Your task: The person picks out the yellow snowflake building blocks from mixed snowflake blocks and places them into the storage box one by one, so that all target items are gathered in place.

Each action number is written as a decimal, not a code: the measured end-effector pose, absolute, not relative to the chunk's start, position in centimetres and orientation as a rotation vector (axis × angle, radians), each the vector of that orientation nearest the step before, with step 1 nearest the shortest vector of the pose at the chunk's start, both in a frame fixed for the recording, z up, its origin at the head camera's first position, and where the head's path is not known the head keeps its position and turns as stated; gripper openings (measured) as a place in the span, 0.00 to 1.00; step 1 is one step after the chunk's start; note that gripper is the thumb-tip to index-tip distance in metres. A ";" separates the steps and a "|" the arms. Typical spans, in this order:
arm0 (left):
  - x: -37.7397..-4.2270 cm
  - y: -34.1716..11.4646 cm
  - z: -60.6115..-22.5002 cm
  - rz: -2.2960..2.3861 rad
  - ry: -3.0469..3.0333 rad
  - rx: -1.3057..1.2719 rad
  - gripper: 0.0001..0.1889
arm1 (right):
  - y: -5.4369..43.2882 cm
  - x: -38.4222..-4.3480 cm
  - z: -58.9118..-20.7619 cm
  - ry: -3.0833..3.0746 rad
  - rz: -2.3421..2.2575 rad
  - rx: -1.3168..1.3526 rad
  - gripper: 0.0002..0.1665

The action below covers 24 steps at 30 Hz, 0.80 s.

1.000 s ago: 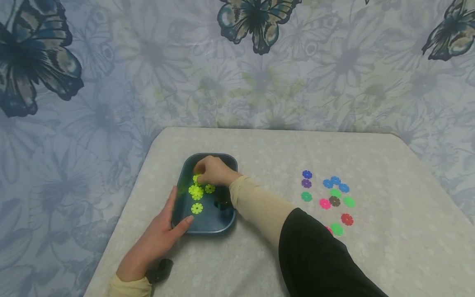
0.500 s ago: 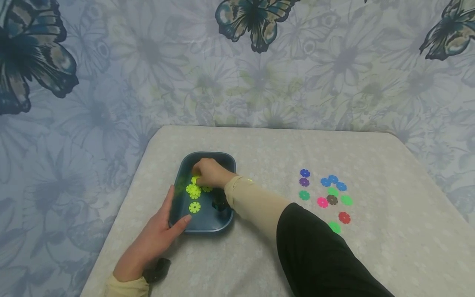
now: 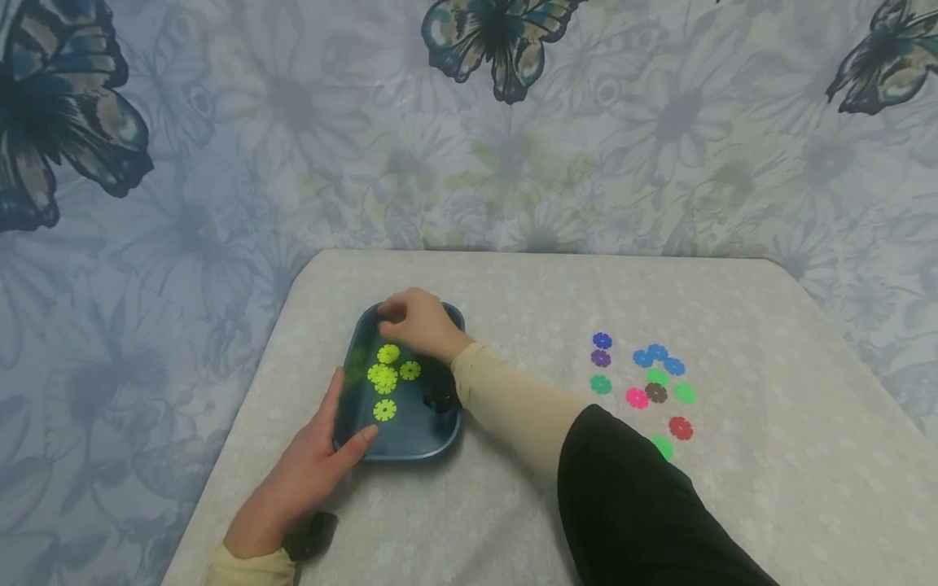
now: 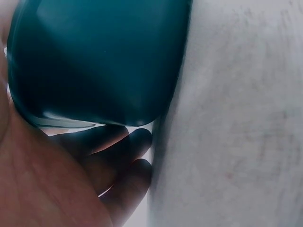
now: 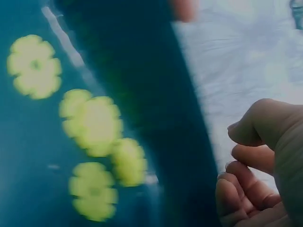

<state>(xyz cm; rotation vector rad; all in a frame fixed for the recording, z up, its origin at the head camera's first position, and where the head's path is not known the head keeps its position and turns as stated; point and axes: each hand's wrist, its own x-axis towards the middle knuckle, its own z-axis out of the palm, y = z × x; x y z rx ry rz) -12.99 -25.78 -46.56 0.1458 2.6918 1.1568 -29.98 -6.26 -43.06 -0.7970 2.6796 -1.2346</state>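
Note:
My left hand (image 3: 308,464) grips the near left corner of a dark blue-green tray (image 3: 418,443), its thumb over the rim. The left wrist view shows fingers (image 4: 128,189) bent along the outside of the tray (image 4: 104,61). Inside lie several yellow, notched, flower-shaped discs (image 3: 384,409), some overlapping. Over the far part of the tray is my right hand (image 3: 425,325), just beyond the farthest yellow disc (image 3: 388,353). In the right wrist view its fingers (image 5: 255,158) are loosely curled, with nothing between thumb and fingertips.
To the right on the cloth-covered table (image 3: 528,309) lie loose flower-shaped discs: blue (image 3: 643,358), purple (image 3: 601,358), green (image 3: 685,394), pink (image 3: 637,398), brown (image 3: 655,393) and red (image 3: 681,428). My right forearm crosses the table and partly covers a green one. A patterned wall (image 3: 623,163) stands behind.
My right hand has let go of the farthest yellow disc and risen away toward the tray's far end. The left hand keeps its place on the tray.

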 end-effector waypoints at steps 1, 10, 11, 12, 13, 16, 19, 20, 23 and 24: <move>-13.0 -25.7 -46.6 1.159 2.700 0.154 0.53 | -5.6 -29.9 -42.4 2.653 -1.313 -0.774 0.20; -13.2 -25.7 -46.2 1.142 2.769 0.194 0.54 | 1.6 -29.0 -36.0 2.519 -1.620 -0.796 0.17; -13.2 -25.7 -46.1 1.137 2.769 0.189 0.54 | 2.4 -28.9 -35.7 2.518 -1.621 -0.794 0.17; -13.2 -25.7 -46.1 1.133 2.766 0.187 0.54 | 3.2 -28.7 -35.5 2.516 -1.620 -0.793 0.17; -13.2 -25.6 -46.1 1.133 2.762 0.182 0.54 | 4.0 -28.6 -35.4 2.514 -1.616 -0.788 0.17; -13.3 -25.6 -46.1 1.136 2.747 0.177 0.54 | 6.2 -28.3 -35.9 2.532 -1.573 -0.766 0.17; -13.3 -25.5 -46.2 1.140 2.734 0.167 0.54 | 8.0 -27.9 -37.3 2.541 -1.510 -0.729 0.15; -13.3 -25.4 -46.3 1.137 2.732 0.163 0.55 | 8.5 -27.7 -38.0 2.540 -1.485 -0.717 0.15; -13.2 -25.4 -46.5 1.133 2.731 0.148 0.55 | 9.5 -27.0 -40.1 2.531 -1.416 -0.691 0.14; -13.2 -25.3 -46.6 1.136 2.729 0.145 0.55 | 9.8 -26.8 -40.9 2.528 -1.393 -0.684 0.14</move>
